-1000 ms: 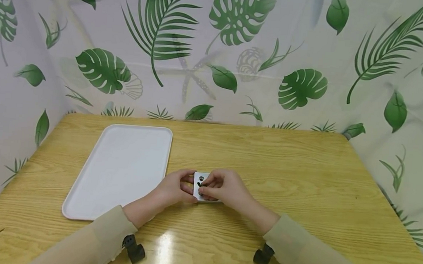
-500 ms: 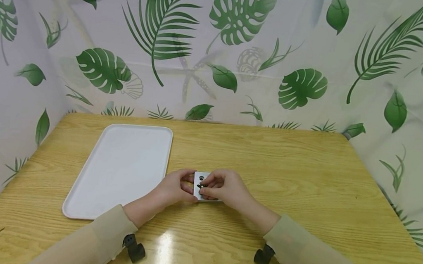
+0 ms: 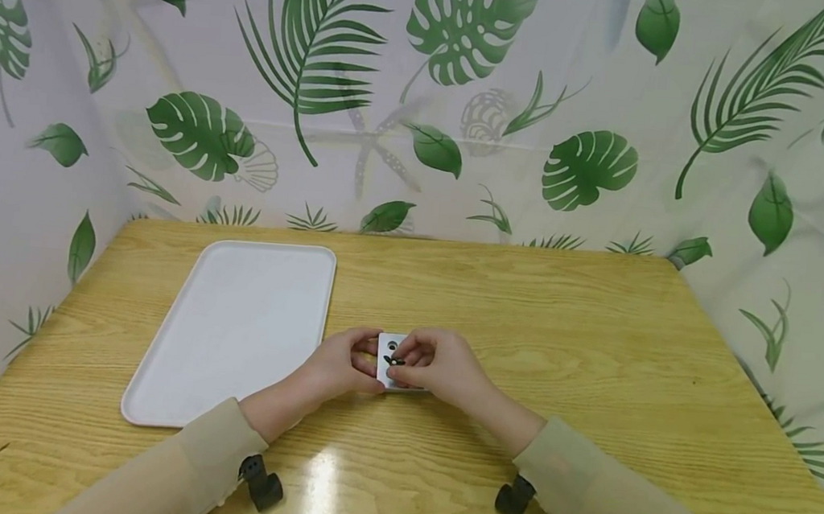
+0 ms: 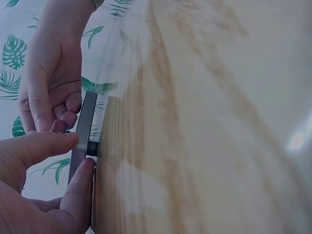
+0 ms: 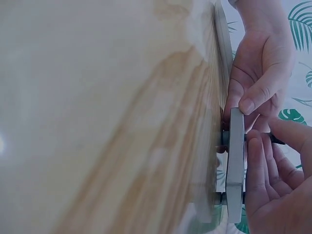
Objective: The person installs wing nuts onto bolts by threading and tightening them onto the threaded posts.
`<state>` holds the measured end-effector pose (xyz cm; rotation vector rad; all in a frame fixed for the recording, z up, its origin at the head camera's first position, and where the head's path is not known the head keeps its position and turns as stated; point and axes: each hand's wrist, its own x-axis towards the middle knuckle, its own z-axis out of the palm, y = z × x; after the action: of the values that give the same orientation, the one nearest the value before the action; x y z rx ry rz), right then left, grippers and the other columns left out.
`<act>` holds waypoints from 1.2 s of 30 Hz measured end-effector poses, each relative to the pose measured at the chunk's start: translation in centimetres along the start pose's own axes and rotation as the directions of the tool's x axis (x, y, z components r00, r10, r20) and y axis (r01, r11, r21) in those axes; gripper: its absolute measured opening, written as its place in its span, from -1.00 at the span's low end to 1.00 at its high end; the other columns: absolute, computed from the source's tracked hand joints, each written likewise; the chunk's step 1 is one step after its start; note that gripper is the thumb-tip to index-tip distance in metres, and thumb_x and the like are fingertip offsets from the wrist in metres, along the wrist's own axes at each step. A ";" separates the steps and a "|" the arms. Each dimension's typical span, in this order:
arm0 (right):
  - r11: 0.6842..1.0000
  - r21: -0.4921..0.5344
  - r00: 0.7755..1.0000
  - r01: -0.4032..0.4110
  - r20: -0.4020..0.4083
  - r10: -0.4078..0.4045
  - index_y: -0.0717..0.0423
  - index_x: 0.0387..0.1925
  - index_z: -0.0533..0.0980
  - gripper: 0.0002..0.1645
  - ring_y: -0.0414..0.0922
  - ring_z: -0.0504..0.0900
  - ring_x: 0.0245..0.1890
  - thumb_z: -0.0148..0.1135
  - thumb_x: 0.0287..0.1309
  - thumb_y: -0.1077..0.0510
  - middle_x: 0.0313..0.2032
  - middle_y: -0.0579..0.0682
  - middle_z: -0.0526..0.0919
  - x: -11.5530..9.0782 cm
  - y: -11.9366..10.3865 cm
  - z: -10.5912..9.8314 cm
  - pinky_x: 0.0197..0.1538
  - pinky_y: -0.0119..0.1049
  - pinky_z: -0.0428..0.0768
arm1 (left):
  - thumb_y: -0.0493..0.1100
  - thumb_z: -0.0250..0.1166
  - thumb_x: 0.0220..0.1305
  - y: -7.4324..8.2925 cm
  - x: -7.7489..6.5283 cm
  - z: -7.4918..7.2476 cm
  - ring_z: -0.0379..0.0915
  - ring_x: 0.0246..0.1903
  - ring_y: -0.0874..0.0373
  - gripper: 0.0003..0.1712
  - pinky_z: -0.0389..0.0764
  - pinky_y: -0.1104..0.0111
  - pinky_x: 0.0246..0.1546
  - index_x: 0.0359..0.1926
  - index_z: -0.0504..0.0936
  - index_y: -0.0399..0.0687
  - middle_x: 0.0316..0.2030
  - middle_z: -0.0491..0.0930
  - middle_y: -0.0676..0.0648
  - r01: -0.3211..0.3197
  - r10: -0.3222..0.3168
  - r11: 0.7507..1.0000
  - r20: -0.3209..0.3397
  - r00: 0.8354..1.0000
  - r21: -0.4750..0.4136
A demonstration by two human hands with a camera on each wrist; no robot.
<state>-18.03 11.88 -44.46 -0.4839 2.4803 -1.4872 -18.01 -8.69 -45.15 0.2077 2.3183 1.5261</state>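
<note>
A small silver-grey plate (image 3: 384, 350) lies between the hands, raised a little off the table by dark feet or bolt ends, as the right wrist view shows. A round hole shows near its far edge. My left hand (image 3: 336, 364) holds the plate by its left side, thumb on the near corner. With thumb and fingertips, my right hand (image 3: 450, 369) pinches a black wing-shaped screw or nut (image 3: 395, 361) on top of the plate. The plate's right part is hidden under that hand. In the right wrist view the black piece (image 5: 276, 139) stands out from the plate (image 5: 236, 161).
A white tray (image 3: 247, 317) lies on the wooden table (image 3: 560, 317) at the left, close to my left forearm. Leaf-patterned cloth (image 3: 364, 124) rises behind the table and along both sides. Black wrist cameras hang below both sleeves.
The black winged piece has turned slightly between my right fingertips. Both hands and the plate stay in nearly the same place.
</note>
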 end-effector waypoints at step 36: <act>0.966 -0.158 0.978 0.204 0.080 -0.194 0.19 0.01 0.73 -0.71 -0.23 0.56 -0.37 0.44 0.24 0.34 -0.33 0.02 0.69 -0.1 -0.6 -0.6 -0.26 -0.41 0.59 | -0.47 0.55 0.11 -0.2 0.1 0.0 0.71 -0.06 0.06 0.00 0.72 0.36 -0.10 0.55 0.31 -0.35 0.28 0.58 -0.34 0.006 -0.006 1.000 -0.005 1.000 -0.016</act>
<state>-18.04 12.12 -43.66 -0.8203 2.5801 -1.3127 -18.08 -8.76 -45.38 0.1930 2.3072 1.5437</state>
